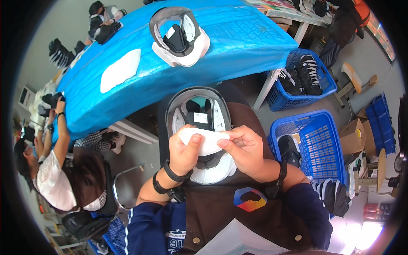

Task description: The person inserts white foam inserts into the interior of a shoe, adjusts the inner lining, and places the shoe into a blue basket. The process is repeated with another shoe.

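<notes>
In front of my body, my left hand [185,146] and my right hand [243,146] pinch the two ends of a small curved white pad [205,142] between thumbs and fingers. Just behind and below the pad is what looks like an unfinished shoe upper [173,106], resting at my lap. It has a dark grey rim, white inner panels, a black padded piece with a white label, and ribbed white material at its near end. My hands and the pad hide part of it. A similar shoe upper [199,46] sits on the blue-covered table [238,46] ahead.
A white sheet-like piece [121,71] lies on the table's left. At right are a blue basket [312,98] with black shoes and another blue basket [321,144] with a dark shoe. Cartons [352,136] stand beyond. Co-workers sit at the left [72,178] and far left [111,17].
</notes>
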A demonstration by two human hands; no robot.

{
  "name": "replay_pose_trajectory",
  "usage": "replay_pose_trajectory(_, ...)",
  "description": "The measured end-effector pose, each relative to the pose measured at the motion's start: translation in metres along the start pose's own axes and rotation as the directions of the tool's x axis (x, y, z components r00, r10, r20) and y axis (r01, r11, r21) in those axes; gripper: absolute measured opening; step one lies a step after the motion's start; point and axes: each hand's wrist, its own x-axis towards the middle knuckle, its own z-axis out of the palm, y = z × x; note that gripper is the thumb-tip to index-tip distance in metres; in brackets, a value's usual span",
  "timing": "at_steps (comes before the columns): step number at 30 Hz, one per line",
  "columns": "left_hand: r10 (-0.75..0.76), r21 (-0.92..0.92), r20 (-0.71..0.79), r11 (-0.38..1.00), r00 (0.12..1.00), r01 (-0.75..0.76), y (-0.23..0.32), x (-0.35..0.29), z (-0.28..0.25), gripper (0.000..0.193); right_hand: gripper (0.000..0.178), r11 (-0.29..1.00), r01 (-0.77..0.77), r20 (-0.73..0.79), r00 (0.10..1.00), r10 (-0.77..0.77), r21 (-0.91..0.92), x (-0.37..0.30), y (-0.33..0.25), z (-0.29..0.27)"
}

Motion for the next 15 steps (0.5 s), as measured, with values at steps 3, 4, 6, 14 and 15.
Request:
replay_pose_trajectory(3, -0.036, -0.008, 0.03, 0.999, 0.999, 0.036, 0.01, 0.003, -0.002, 0.04, 0.039, 0.998, -0.055, 0.12, 0.991, 0.052, 0.024, 0.007, -0.004, -0.007)
replay_pose_trajectory(4, -0.093, 0.01, 0.047, 0.996, 0.995, 0.093, 0.015, 0.003, -0.003, 0.041, 0.045, 0.993, -0.12, 0.15, 0.982, 0.118, 0.005, 0.01, -0.008, -0.011)
replay_pose_trajectory(6, -0.105, 0.01, 0.12, 0.994, 0.987, 0.105, 0.023, 0.003, -0.009, 0.045, 0.061, 0.969, -0.244, 0.27, 0.936, 0.226, 0.037, 0.016, -0.015, -0.021)
replay_pose_trajectory(14, 0.273, 0.753, 0.322, 0.506, 0.906, -0.42, 0.03, 0.021, -0.047, 0.056, 0.007, 0.818, -0.03, 0.0, 0.999, 0.036, -0.575, 0.028, -0.018, -0.051)
replay_pose_trajectory(15, 0.299, 0.904, 0.211, 0.303, 0.93, -0.303, 0.03, 0.022, -0.052, 0.059, 0.007, 0.885, -0.021, -0.089, 0.996, -0.024, -0.465, 0.031, -0.015, -0.055)
